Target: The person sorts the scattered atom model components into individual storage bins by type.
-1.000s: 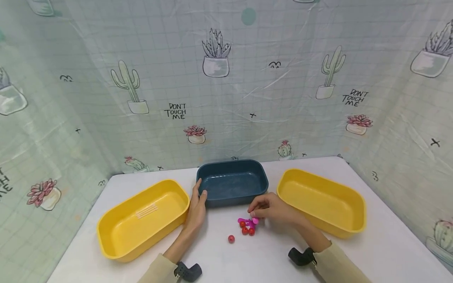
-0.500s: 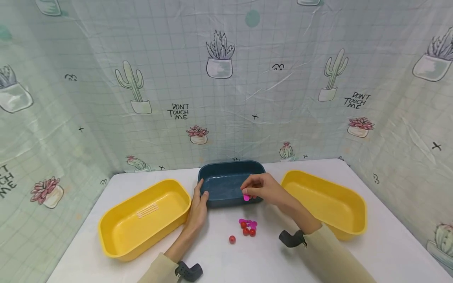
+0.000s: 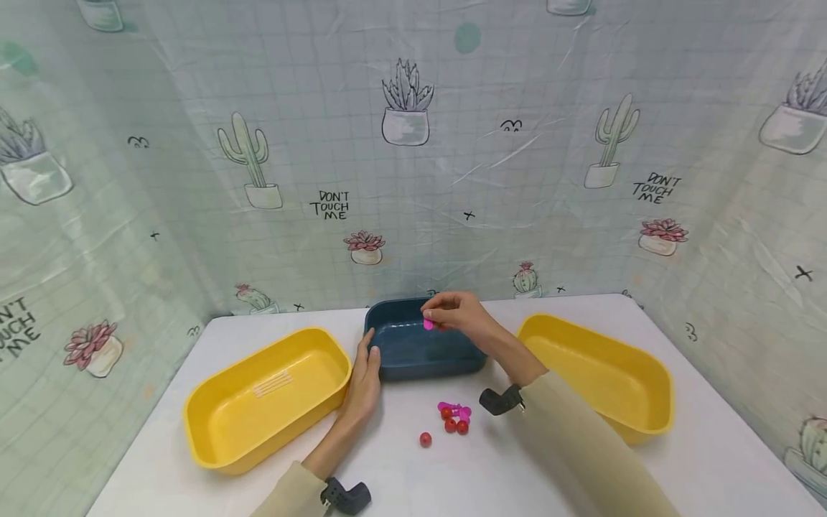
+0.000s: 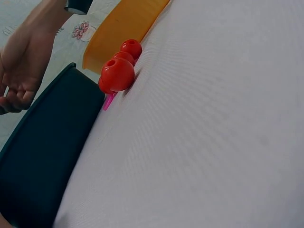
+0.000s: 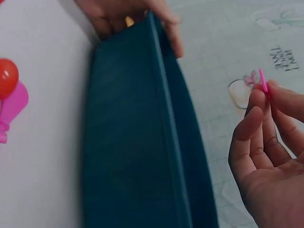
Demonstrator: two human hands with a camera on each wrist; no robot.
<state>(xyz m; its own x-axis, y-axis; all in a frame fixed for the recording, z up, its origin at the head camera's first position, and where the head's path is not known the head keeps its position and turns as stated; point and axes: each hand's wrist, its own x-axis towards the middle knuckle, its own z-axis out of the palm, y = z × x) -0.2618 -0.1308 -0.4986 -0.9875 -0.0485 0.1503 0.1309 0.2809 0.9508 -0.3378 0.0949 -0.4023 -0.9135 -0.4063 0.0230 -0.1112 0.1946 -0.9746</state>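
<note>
In the head view my right hand is above the dark blue tub. Its thumb and fingertips pinch a small pink spoon-like piece, seen nearly edge-on in the right wrist view as a thin pink sliver. My left hand rests against the tub's left end, its fingers looking straight and the thumb by the rim. On the table in front of the tub lie more pink pieces with several red beads among and beside them. One bead sits apart on the left.
To the left a yellow tub holds several thin pale sticks. Another yellow tub stands to the right. Patterned cloth hangs behind the white table.
My right hand has lifted a pink piece from the pile and carried it up and leftward over the dark blue tub. My left hand stays at the tub's end.
</note>
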